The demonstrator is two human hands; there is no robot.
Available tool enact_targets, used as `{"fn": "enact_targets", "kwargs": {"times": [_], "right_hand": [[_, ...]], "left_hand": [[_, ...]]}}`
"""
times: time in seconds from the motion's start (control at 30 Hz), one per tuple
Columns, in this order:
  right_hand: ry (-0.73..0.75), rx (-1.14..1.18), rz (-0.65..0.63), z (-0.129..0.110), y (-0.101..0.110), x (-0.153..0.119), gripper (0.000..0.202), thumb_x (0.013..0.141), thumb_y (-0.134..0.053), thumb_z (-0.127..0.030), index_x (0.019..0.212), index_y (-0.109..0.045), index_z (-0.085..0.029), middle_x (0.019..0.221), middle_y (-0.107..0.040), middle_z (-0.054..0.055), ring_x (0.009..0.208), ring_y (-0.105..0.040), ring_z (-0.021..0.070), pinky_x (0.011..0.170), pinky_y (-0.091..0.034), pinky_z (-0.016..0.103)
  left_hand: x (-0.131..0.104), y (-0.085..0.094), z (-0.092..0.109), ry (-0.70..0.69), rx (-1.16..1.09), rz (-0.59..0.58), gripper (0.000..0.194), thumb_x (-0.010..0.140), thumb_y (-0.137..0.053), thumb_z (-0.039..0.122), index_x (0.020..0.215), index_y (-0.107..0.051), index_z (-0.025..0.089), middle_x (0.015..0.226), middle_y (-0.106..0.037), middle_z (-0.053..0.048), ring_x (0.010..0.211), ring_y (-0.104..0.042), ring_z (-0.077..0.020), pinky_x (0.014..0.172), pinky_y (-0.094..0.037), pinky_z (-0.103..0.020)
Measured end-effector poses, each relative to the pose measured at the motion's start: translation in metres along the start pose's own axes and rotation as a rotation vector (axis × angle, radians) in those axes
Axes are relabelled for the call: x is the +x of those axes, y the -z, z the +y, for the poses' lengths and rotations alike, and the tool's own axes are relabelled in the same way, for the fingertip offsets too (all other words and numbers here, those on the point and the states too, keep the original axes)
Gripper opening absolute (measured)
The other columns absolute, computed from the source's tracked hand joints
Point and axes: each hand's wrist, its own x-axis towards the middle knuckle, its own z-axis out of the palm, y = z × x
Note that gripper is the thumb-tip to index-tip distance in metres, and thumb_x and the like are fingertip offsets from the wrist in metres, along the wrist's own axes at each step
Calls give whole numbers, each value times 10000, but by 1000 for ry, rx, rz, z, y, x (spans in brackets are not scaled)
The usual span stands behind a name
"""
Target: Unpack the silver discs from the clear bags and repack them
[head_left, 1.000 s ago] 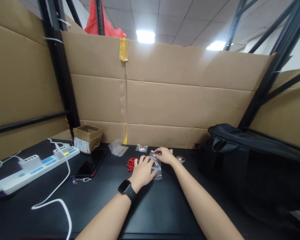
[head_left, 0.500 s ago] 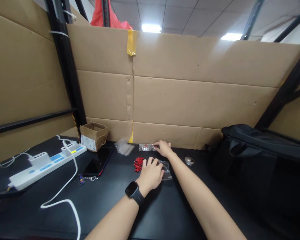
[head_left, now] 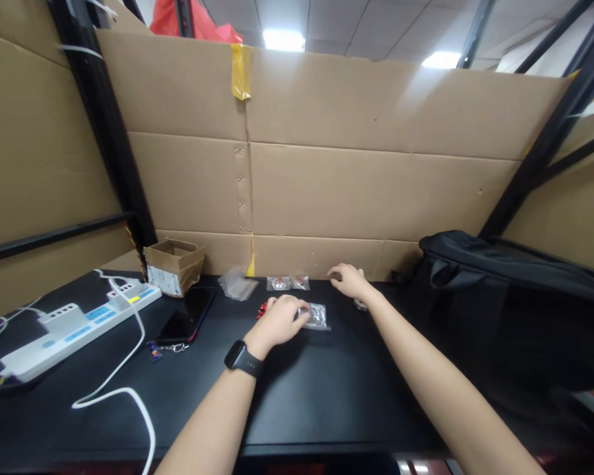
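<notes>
My left hand (head_left: 283, 319), with a dark watch on its wrist, is over the table with fingers loosely spread and thumb apart. Beside its thumb and fingertips lies a clear plastic bag (head_left: 319, 316); whether they touch is unclear. Small red pieces (head_left: 262, 310) show just past the hand, mostly hidden by it. Farther right, my right hand (head_left: 349, 282) is open and slightly curled, no object visible in it. Partly behind that hand is a small round silver roll (head_left: 360, 305). Two small clear packets (head_left: 288, 283) with red bits lie side by side near the cardboard wall.
Clear empty-looking bags (head_left: 237, 285) are stacked left of the packets. An open cardboard box (head_left: 174, 269), a phone (head_left: 188, 316) with a keyring and a white power strip (head_left: 82, 330) with a loose cable occupy the left. A black bag (head_left: 505, 316) fills the right side.
My right hand has left the packets and moved right, close to the roll. My left hand stays by the clear bag and now covers more of the red pieces. The view has shifted slightly.
</notes>
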Motion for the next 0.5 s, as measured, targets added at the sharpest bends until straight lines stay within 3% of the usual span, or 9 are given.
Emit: {"fn": "enact_targets", "kwargs": {"times": [0.1,0.2,0.33,0.5], "right_hand": [[117,229,-100,8,15,-28,205,829,-657,-238,1016,-742,-240,1044,-724,49,950,-637,208,863,-446,328],[212,306,-93,7,16,-57,205,831,-658,-270,1022,-731,-252,1060,-714,31,957,-636,200,877,-446,328],[7,143,99,14,1,-78,206,844,-608,-211,1008,-722,-259,1143,-678,54,1087,-590,248,935,-373,416],[-211,37,105,42,-7,-84,294,838,-598,-221,1109,-694,-284,1232,-632,75,1176,-523,290,923,-353,443]], "left_hand": [[-3,8,-5,-82,-35,-55,359,830,-665,539,1094,-717,303,1135,-695,-46,1143,-563,-266,970,-359,-370],[-4,7,-8,-110,8,-91,396,698,-811,492,1038,-736,304,1080,-707,-29,1102,-578,-264,952,-351,-348],[-3,0,-9,-78,78,-25,160,812,-722,340,965,-735,293,973,-733,-10,1001,-610,-231,892,-333,-339],[2,-13,-2,21,155,213,134,883,-587,242,846,-715,255,907,-731,-35,970,-604,-239,881,-306,-380]]}}
